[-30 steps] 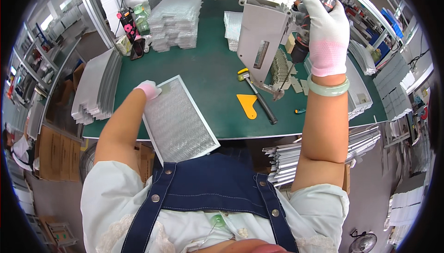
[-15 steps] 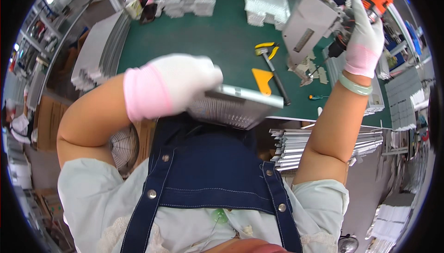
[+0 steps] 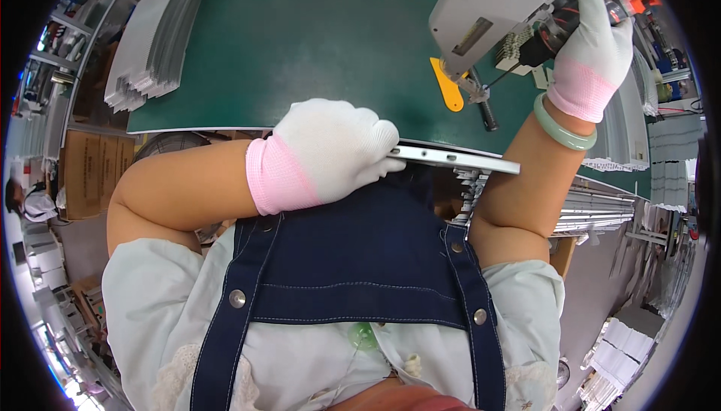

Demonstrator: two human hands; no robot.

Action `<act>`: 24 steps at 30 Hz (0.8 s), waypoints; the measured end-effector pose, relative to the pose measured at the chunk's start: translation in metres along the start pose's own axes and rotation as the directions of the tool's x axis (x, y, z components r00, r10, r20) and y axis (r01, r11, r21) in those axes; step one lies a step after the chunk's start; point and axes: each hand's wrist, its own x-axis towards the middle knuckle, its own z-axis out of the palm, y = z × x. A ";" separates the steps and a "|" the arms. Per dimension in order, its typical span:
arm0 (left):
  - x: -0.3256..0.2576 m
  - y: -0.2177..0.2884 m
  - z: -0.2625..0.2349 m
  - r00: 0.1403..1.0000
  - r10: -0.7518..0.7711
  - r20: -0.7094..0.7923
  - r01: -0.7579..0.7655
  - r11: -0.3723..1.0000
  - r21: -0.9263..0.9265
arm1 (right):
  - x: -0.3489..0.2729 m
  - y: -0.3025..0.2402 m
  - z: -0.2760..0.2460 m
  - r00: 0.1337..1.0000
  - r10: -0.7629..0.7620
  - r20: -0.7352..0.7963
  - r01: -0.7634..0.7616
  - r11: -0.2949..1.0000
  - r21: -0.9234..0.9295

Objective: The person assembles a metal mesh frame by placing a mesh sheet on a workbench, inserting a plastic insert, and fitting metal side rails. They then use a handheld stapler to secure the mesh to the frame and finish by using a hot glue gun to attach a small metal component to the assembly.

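My left hand (image 3: pixel 338 144), in a white and pink glove, is closed on one end of a thin metal panel (image 3: pixel 466 159). The panel shows nearly edge-on, with small holes along its rim, in front of my body. Out at the upper right, my gloved right hand (image 3: pixel 592 58) is wrapped round an orange and black power screwdriver (image 3: pixel 552 39). Its long thin bit points down and left, reaching the lower outlet of a grey boxy device (image 3: pixel 481 16) that looks like a screw feeder. Whether the tip carries a screw is too small to tell.
Beside the device's outlet lie a yellow scraper (image 3: pixel 448 88) and a hammer (image 3: pixel 488 114), partly hidden. A stack of metal panels (image 3: pixel 154 43) stands on the green table's (image 3: pixel 300 43) left side. More metal strips (image 3: pixel 601 208) rest below the table at right. Cardboard boxes (image 3: pixel 94 174) stand at left.
The view has shifted forward and down over my body. My left hand has turned the panel edge-on and moved it right. The screwdriver's bit now reaches the feeder's outlet.
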 end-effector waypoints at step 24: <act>0.037 -0.024 0.011 0.991 0.125 -0.042 -0.131 0.973 -0.193 | 0.015 -0.026 0.009 1.000 -0.003 0.015 -0.003 0.918 0.397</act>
